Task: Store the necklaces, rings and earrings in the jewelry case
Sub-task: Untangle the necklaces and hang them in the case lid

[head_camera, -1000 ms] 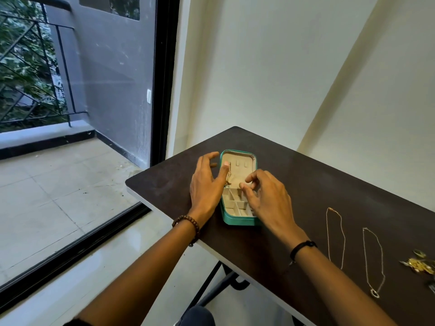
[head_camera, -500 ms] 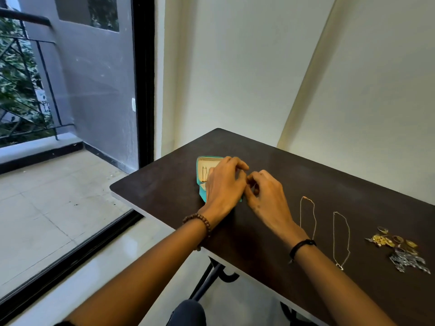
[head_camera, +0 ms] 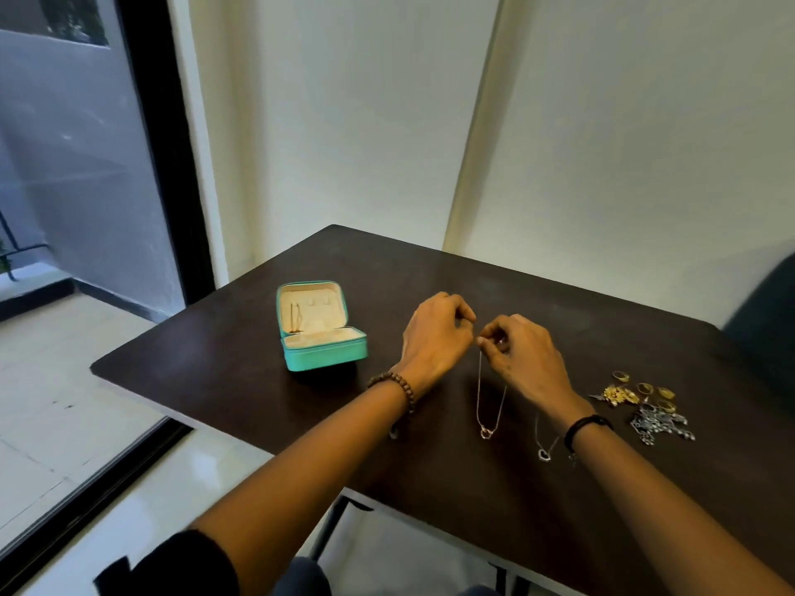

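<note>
The teal jewelry case (head_camera: 323, 357) stands open on the dark table (head_camera: 241, 372), its cream lid upright with one gold necklace (head_camera: 294, 317) hanging inside. To the right of the case, my left hand (head_camera: 434, 337) and my right hand (head_camera: 518, 359) meet and pinch the top ends of a rose-gold necklace (head_camera: 488, 406). Its chain hangs down and the ring pendant touches the table. A silver necklace (head_camera: 544, 447) lies partly under my right wrist. Gold rings and earrings (head_camera: 636, 391) and silver earrings (head_camera: 658, 423) lie in a pile at the right.
The table's front edge runs diagonally below my forearms, with a metal leg (head_camera: 327, 531) beneath. A dark chair back (head_camera: 765, 320) shows at the far right. A glass door to a balcony is at the left, white walls behind.
Both hands left the case and moved right to the rose-gold necklace, lifting its ends. The camera view swung right, so the case now sits further left.
</note>
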Action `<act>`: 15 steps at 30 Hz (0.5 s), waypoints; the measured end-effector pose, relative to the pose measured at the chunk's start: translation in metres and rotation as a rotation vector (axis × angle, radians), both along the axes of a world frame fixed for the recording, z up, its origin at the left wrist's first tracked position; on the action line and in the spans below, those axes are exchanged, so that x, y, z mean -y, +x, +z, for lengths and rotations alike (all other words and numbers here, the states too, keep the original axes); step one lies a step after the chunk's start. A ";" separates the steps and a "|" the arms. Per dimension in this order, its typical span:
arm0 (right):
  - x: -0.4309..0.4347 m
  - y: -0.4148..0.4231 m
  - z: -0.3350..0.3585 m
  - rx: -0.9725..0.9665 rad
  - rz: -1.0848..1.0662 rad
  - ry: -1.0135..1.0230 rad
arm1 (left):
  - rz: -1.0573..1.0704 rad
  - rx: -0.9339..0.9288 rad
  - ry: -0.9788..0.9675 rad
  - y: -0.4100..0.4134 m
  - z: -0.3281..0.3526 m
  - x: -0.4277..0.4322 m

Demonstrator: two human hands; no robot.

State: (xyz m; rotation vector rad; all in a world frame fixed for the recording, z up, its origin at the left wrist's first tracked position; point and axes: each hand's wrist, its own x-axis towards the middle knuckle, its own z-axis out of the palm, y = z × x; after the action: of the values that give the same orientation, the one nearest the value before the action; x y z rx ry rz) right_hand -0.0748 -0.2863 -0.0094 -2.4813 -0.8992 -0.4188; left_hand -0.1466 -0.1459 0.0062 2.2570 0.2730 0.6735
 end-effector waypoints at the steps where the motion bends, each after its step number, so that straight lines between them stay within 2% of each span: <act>1: 0.005 0.007 -0.001 -0.002 -0.032 -0.037 | -0.010 -0.039 -0.001 0.010 -0.004 0.003; 8: 0.016 0.042 -0.006 -0.123 -0.149 -0.166 | 0.063 -0.257 0.066 0.057 -0.022 0.017; 15: 0.004 0.053 0.000 -0.218 -0.244 -0.106 | 0.125 -0.288 0.199 0.066 -0.018 0.024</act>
State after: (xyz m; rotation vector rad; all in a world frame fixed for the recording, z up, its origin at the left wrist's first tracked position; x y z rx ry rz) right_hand -0.0213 -0.2905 -0.0090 -2.6808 -0.5474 -0.1770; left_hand -0.0805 -0.1703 -0.0120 2.5454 0.5107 0.4530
